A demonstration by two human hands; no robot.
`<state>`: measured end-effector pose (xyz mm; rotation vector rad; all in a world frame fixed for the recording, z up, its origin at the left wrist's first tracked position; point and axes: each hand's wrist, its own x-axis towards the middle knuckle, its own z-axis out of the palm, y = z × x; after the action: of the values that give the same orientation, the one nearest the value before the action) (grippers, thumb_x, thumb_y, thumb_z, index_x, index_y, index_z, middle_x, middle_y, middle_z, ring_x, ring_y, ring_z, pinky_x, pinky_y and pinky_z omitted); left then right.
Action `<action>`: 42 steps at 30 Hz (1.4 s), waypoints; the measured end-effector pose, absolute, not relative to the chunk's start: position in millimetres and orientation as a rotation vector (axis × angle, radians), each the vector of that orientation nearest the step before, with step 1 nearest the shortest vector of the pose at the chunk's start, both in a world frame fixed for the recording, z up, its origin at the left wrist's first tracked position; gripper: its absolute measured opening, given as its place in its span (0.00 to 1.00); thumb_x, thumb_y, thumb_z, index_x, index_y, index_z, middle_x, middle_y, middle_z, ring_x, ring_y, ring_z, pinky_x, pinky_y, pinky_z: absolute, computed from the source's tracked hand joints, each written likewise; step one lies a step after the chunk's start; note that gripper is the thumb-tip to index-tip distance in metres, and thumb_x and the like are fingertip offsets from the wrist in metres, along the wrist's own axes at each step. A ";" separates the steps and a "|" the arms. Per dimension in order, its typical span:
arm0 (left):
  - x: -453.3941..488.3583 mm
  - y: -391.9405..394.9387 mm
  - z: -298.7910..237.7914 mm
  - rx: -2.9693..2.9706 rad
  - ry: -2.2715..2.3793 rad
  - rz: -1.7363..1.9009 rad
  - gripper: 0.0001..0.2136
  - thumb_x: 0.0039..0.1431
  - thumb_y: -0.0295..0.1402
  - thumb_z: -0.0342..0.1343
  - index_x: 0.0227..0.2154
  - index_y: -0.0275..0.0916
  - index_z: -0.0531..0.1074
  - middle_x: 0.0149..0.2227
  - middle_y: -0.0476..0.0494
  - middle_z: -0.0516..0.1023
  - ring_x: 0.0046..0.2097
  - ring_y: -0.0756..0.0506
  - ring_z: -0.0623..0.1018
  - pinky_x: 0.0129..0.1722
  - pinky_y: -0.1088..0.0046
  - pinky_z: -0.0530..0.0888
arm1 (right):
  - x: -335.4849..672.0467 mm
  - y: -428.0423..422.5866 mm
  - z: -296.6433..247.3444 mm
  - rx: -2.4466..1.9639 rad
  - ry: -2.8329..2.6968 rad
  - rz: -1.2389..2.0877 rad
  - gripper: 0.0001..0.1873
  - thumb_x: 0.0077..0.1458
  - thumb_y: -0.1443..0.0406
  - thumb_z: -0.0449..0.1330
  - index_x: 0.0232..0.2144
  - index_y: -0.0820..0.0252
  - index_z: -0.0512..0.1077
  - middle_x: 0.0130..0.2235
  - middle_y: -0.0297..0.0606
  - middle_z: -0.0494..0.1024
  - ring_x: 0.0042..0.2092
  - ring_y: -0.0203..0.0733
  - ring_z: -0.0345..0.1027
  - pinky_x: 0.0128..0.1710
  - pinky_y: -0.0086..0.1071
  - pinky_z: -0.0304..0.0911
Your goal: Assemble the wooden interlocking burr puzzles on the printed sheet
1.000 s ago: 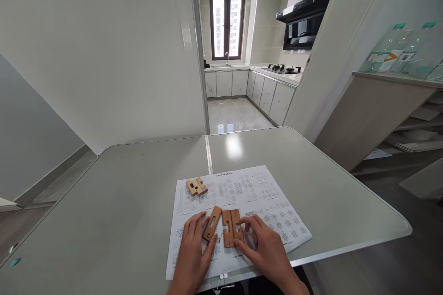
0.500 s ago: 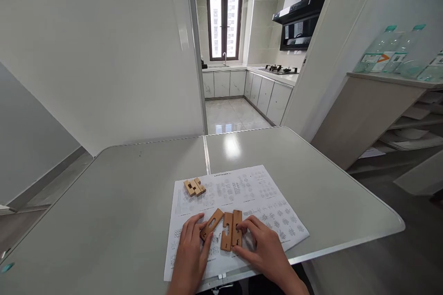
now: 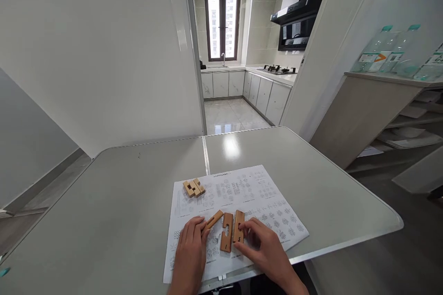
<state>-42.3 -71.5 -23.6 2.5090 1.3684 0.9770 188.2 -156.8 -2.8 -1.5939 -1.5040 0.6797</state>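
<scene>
My left hand [image 3: 191, 248] is closed on a brown slotted wooden puzzle piece [image 3: 214, 219], which is tipped partly onto its edge. Fingers and thumb of my right hand [image 3: 265, 246] grip another brown wooden puzzle piece [image 3: 238, 227] by its sides. Between the hands a notched brown piece [image 3: 226, 233], marked near its lower end, lies flat with nothing holding it. All rest on or just over a printed sheet [image 3: 249, 193] of small diagrams. Farther up the sheet sits a group of lighter notched wooden pieces [image 3: 194, 188], placed side by side.
The pale table [image 3: 138, 203] has a metal-trimmed edge and a seam [image 3: 206, 156] across it. To the right, a shelf unit [image 3: 377, 106] bears several plastic bottles [image 3: 398, 50]. A kitchen with a window [image 3: 222, 22] lies beyond the doorway.
The left piece has turned from lying face-up to standing more on its edge. The right piece has shifted slightly right, opening a gap from the middle piece. The view has moved a little.
</scene>
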 end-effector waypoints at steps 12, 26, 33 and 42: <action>-45.5 -74.9 -10.6 2.300 1.364 0.935 0.15 0.74 0.43 0.43 0.44 0.43 0.73 0.50 0.39 0.78 0.51 0.37 0.80 0.49 0.51 0.80 | 189.8 -157.4 4.6 -1.489 -1.412 0.819 0.14 0.58 0.56 0.68 0.44 0.54 0.77 0.43 0.37 0.79 0.39 0.42 0.73 0.39 0.32 0.69; 10.9 -26.7 49.8 1.992 0.866 0.662 0.15 0.73 0.45 0.47 0.46 0.41 0.73 0.35 0.46 0.81 0.34 0.45 0.80 0.39 0.70 0.75 | 195.0 -160.0 4.9 -1.375 -1.386 0.890 0.19 0.56 0.53 0.71 0.47 0.50 0.80 0.41 0.36 0.82 0.35 0.41 0.75 0.29 0.30 0.66; 18.0 -13.0 33.8 1.823 0.732 0.638 0.17 0.72 0.47 0.49 0.43 0.38 0.74 0.33 0.45 0.80 0.28 0.48 0.78 0.34 0.71 0.77 | 192.8 -161.1 6.8 -1.367 -1.401 0.872 0.15 0.59 0.59 0.67 0.49 0.51 0.79 0.43 0.38 0.81 0.37 0.41 0.77 0.29 0.29 0.67; 20.9 -13.9 33.6 1.840 0.708 0.611 0.18 0.72 0.48 0.49 0.44 0.38 0.75 0.33 0.45 0.79 0.30 0.47 0.77 0.32 0.72 0.76 | 190.5 -160.9 3.1 -1.377 -1.438 0.807 0.16 0.62 0.55 0.65 0.50 0.52 0.78 0.45 0.41 0.80 0.36 0.42 0.76 0.29 0.30 0.70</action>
<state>20.9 -13.9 33.6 1.8398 0.7084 0.6110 190.5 -160.9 3.1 -1.3774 -1.4381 0.8067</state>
